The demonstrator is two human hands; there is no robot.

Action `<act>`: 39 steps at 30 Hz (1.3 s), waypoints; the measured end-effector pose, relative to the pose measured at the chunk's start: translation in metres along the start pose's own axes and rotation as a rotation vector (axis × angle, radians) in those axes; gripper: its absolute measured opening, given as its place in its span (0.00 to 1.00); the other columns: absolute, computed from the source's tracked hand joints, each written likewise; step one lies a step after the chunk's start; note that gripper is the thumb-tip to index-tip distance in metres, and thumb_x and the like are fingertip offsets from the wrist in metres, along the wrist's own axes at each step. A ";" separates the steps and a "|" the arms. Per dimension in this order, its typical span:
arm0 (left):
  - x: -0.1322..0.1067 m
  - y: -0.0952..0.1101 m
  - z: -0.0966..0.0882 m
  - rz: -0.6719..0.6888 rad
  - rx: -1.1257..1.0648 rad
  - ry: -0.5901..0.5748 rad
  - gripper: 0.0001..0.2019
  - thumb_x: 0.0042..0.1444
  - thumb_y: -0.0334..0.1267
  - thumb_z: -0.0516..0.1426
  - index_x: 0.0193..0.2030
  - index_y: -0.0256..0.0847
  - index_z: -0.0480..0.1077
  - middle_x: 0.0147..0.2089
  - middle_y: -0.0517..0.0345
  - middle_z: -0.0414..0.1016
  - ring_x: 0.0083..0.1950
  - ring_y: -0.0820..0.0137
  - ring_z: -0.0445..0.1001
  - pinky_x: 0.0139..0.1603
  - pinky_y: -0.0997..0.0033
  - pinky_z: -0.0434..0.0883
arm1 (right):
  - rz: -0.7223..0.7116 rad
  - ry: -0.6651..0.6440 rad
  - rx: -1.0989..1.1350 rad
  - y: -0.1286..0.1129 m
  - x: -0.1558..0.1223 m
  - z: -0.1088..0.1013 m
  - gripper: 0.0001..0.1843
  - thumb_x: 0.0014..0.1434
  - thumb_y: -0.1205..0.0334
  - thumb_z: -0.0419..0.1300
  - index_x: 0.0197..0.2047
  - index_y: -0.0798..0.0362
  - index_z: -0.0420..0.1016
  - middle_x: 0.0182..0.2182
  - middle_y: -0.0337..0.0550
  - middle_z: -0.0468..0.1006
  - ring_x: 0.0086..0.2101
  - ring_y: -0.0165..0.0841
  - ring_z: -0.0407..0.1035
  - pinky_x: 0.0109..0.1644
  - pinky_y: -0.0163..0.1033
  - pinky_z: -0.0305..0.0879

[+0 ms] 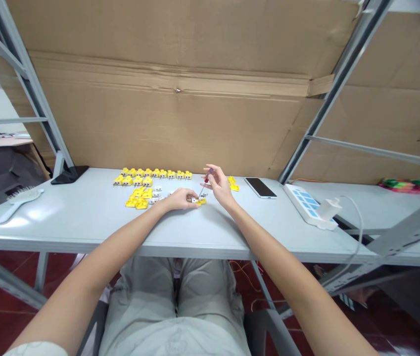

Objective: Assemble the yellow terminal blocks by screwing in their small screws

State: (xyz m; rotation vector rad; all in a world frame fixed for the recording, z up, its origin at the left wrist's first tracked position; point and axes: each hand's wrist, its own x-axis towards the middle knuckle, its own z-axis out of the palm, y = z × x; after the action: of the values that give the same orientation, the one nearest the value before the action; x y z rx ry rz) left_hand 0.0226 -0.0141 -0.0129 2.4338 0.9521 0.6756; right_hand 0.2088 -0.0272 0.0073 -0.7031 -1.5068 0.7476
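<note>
Yellow plastic housing (199,201), small, light and stiff, best held by its edges, sits on the pale grey bench (83,220), pinched by the left hand (182,199), while the right hand (219,186) grips a red-handled screwdriver (206,180) above it.

Rows of yellow plastic connectors (152,174) crowd the pale grey table (83,217) beside the left hand (180,199). A black smartphone (260,187) and white power strip (306,205) bar the right.
</note>
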 end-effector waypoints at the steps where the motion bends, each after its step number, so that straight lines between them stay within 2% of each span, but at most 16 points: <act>1: 0.000 -0.001 0.001 -0.003 -0.005 0.001 0.20 0.49 0.46 0.63 0.45 0.35 0.77 0.43 0.50 0.80 0.41 0.64 0.74 0.45 0.69 0.70 | 0.004 -0.007 0.005 0.001 0.001 0.000 0.22 0.56 0.42 0.59 0.50 0.42 0.64 0.44 0.41 0.70 0.38 0.31 0.71 0.42 0.47 0.78; 5: 0.001 -0.002 0.002 -0.017 -0.011 0.016 0.20 0.48 0.46 0.64 0.45 0.36 0.77 0.43 0.51 0.80 0.41 0.64 0.74 0.45 0.69 0.70 | 0.006 -0.008 -0.013 0.001 0.003 0.000 0.21 0.55 0.44 0.60 0.47 0.44 0.62 0.34 0.35 0.69 0.33 0.28 0.70 0.37 0.44 0.79; 11: -0.002 -0.001 0.002 -0.020 0.003 0.027 0.21 0.48 0.47 0.63 0.46 0.36 0.78 0.41 0.51 0.80 0.40 0.65 0.74 0.43 0.70 0.70 | 0.021 0.039 -0.035 -0.003 0.004 -0.002 0.22 0.51 0.44 0.64 0.41 0.46 0.61 0.30 0.31 0.62 0.28 0.26 0.68 0.31 0.41 0.79; 15: -0.002 0.000 0.002 -0.025 -0.011 0.021 0.21 0.49 0.47 0.63 0.46 0.35 0.77 0.43 0.50 0.80 0.41 0.65 0.74 0.45 0.69 0.70 | 0.019 0.060 -0.051 -0.002 0.003 -0.002 0.23 0.50 0.42 0.64 0.40 0.46 0.62 0.30 0.31 0.61 0.29 0.27 0.68 0.31 0.40 0.79; 18: -0.002 0.001 0.001 -0.018 -0.017 0.014 0.20 0.49 0.47 0.64 0.45 0.36 0.78 0.43 0.51 0.80 0.41 0.65 0.74 0.45 0.69 0.70 | -0.007 0.057 -0.049 0.000 0.001 0.002 0.23 0.52 0.40 0.62 0.44 0.45 0.64 0.31 0.33 0.64 0.31 0.28 0.69 0.33 0.40 0.79; 23: 0.000 0.001 0.000 -0.016 -0.022 0.007 0.20 0.49 0.46 0.64 0.45 0.35 0.78 0.42 0.51 0.80 0.40 0.65 0.74 0.43 0.70 0.70 | -0.011 0.001 -0.024 0.002 -0.001 0.005 0.23 0.57 0.41 0.57 0.51 0.43 0.62 0.40 0.39 0.71 0.36 0.30 0.72 0.39 0.44 0.79; 27: 0.000 -0.001 0.003 -0.024 -0.025 0.024 0.20 0.48 0.45 0.64 0.46 0.35 0.78 0.43 0.50 0.80 0.41 0.65 0.74 0.45 0.69 0.70 | 0.004 0.019 -0.025 0.001 0.002 0.001 0.22 0.54 0.45 0.61 0.47 0.44 0.61 0.32 0.34 0.68 0.33 0.29 0.72 0.36 0.43 0.79; 33: 0.000 -0.003 0.005 -0.019 -0.010 0.037 0.20 0.48 0.46 0.64 0.45 0.36 0.77 0.42 0.52 0.80 0.40 0.66 0.74 0.43 0.70 0.69 | -0.013 0.047 -0.050 -0.001 0.004 0.000 0.24 0.49 0.45 0.66 0.41 0.46 0.60 0.27 0.29 0.59 0.28 0.28 0.68 0.32 0.42 0.79; 39: 0.000 -0.001 0.002 -0.006 0.017 0.019 0.19 0.49 0.46 0.64 0.45 0.36 0.77 0.41 0.52 0.80 0.40 0.65 0.74 0.44 0.70 0.70 | 0.044 0.116 -0.036 0.000 0.002 -0.001 0.26 0.48 0.43 0.66 0.43 0.46 0.61 0.27 0.30 0.63 0.31 0.31 0.71 0.34 0.44 0.79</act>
State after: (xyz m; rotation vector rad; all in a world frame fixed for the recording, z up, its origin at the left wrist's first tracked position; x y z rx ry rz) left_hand 0.0237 -0.0138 -0.0152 2.4424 0.9756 0.6930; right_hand 0.2100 -0.0250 0.0085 -0.7960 -1.4063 0.7020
